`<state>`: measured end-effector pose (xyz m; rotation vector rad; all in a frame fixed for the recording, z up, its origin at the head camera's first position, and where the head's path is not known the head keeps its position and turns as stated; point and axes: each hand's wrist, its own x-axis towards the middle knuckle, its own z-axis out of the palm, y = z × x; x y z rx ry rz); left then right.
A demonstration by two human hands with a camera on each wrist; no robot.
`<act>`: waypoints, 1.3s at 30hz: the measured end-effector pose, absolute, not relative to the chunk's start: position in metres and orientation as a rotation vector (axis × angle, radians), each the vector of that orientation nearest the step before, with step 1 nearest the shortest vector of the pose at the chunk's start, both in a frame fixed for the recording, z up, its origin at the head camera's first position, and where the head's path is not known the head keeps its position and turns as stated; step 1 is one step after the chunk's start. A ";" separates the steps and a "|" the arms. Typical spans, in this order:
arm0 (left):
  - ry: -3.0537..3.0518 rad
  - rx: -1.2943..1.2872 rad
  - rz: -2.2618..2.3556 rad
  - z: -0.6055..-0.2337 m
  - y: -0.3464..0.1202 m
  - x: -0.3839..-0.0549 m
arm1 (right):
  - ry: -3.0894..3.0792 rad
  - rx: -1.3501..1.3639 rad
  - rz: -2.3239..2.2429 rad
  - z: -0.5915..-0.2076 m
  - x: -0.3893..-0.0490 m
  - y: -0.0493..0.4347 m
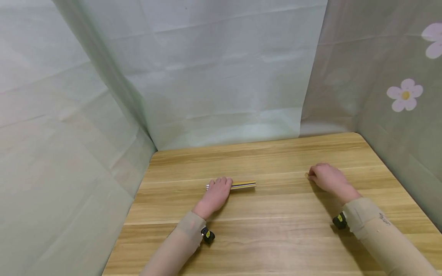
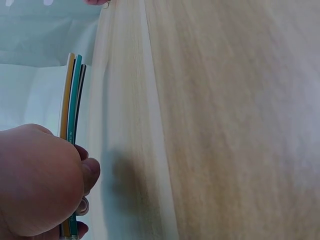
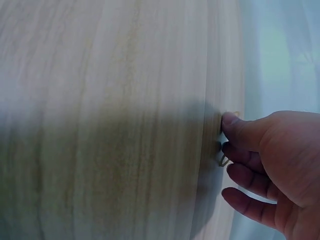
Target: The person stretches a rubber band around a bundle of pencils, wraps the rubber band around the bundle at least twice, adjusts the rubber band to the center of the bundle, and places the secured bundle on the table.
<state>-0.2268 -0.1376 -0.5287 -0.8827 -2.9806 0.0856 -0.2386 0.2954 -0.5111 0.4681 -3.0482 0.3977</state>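
Observation:
My left hand (image 1: 215, 193) grips a small bundle of pencils (image 1: 243, 185), held level over the middle of the table. In the left wrist view the pencils (image 2: 71, 100) stand side by side, yellow, green and dark, their flat ends level with one another or nearly so; the fingers wrap their lower part. Off to the right, my right hand (image 1: 328, 178) pinches a thin tan rubber band (image 1: 306, 175) low over the wood. The right wrist view shows a loop of this rubber band (image 3: 223, 161) poking out at the fingertips, the rest hidden by the hand.
The wooden table (image 1: 269, 234) has a rounded far right corner. Pale cloth walls (image 1: 221, 76) rise along its back and sides, and the right one carries printed flowers (image 1: 404, 95). A dark wrist camera (image 1: 208, 234) sits below the left sleeve, another (image 1: 340, 220) below the right.

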 end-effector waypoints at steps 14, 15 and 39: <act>-2.986 -0.893 0.074 -0.526 -0.134 -0.226 | -3.089 0.531 0.399 -0.508 -0.237 0.294; -2.985 -0.892 0.077 -0.526 -0.134 -0.226 | -3.089 0.528 0.396 -0.508 -0.236 0.295; -2.946 -0.925 -0.017 -0.520 -0.090 -0.218 | -2.687 0.311 2.063 -0.529 -0.226 0.211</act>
